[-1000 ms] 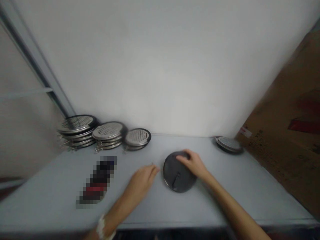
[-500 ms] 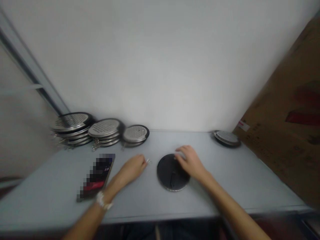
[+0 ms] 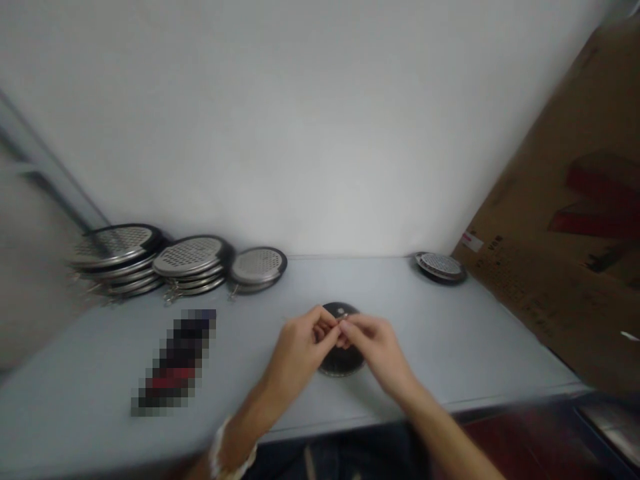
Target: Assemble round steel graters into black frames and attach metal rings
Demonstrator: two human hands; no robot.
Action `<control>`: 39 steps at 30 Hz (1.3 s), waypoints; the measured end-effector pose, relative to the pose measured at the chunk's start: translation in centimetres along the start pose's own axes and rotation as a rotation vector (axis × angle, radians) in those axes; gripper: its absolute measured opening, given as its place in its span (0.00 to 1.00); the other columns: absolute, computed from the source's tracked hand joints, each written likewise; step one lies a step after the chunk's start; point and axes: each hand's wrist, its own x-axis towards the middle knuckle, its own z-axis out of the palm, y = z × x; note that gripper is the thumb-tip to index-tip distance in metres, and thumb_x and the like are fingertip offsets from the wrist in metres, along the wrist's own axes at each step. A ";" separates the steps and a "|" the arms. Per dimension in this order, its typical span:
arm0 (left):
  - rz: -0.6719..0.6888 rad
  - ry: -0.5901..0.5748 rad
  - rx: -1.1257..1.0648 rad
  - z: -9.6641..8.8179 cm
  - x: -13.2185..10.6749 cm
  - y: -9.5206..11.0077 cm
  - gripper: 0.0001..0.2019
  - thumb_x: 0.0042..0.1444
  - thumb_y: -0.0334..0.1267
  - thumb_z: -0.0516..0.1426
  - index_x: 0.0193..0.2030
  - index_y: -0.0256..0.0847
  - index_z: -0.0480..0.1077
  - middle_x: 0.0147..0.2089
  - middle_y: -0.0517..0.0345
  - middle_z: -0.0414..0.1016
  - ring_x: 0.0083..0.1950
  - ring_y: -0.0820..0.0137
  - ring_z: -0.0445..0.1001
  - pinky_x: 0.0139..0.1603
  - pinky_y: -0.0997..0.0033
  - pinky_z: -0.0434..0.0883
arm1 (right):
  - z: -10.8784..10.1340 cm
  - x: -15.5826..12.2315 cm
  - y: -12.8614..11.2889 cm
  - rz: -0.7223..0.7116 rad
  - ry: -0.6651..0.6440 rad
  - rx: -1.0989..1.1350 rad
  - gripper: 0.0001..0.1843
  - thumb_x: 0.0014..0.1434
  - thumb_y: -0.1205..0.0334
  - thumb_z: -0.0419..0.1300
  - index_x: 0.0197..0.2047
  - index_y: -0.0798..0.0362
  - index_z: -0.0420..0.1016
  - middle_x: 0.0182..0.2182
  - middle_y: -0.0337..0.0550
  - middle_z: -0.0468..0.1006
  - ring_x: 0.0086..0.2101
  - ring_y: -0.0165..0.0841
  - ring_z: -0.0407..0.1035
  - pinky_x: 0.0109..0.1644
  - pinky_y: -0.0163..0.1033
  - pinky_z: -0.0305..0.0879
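Observation:
A round black disc (image 3: 345, 363) lies on the table in front of me, partly covered by my hands. Above it, my left hand (image 3: 303, 340) and my right hand (image 3: 377, 343) meet fingertip to fingertip, both in a pinch. Between the tips shows a sliver of a small metal clip (image 3: 344, 317); the fingers hide most of it, and its exact shape is blurred.
Stacks of round perforated metal discs with dark rims, a tall stack (image 3: 117, 250), a middle stack (image 3: 193, 260) and a low stack (image 3: 257, 267), stand at the back left. More discs (image 3: 440, 267) lie back right, beside a cardboard box (image 3: 550, 267). A pixelated phone (image 3: 175, 360) lies left.
My left hand has brought the small metal clip rightward over the black disc. My right hand has left the disc's edge and joined the left at the clip. The view has shifted slightly.

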 end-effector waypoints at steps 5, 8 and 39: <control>-0.042 -0.188 0.047 -0.5 -0.3 -1.1 0.11 0.63 0.44 0.57 0.33 0.42 0.75 0.30 0.60 0.80 0.32 0.68 0.77 0.34 0.73 0.69 | -1.3 -0.5 0.2 0.069 -0.052 -0.050 0.22 0.59 0.41 0.65 0.32 0.55 0.81 0.24 0.40 0.79 0.27 0.33 0.74 0.32 0.36 0.70; -0.045 -0.015 0.298 -2.0 0.5 -3.8 0.09 0.64 0.38 0.54 0.42 0.40 0.75 0.39 0.53 0.81 0.41 0.62 0.79 0.45 0.67 0.71 | -1.6 -0.4 0.9 0.113 -0.098 -0.046 0.25 0.60 0.38 0.62 0.34 0.54 0.78 0.26 0.41 0.80 0.25 0.32 0.76 0.30 0.35 0.70; -0.336 -0.147 0.543 -8.5 0.8 -10.3 0.04 0.48 0.32 0.61 0.33 0.41 0.76 0.35 0.55 0.81 0.39 0.62 0.78 0.40 0.70 0.68 | -0.9 0.5 1.0 -0.072 -0.003 -0.220 0.11 0.62 0.60 0.56 0.36 0.53 0.79 0.32 0.42 0.80 0.31 0.33 0.73 0.36 0.37 0.69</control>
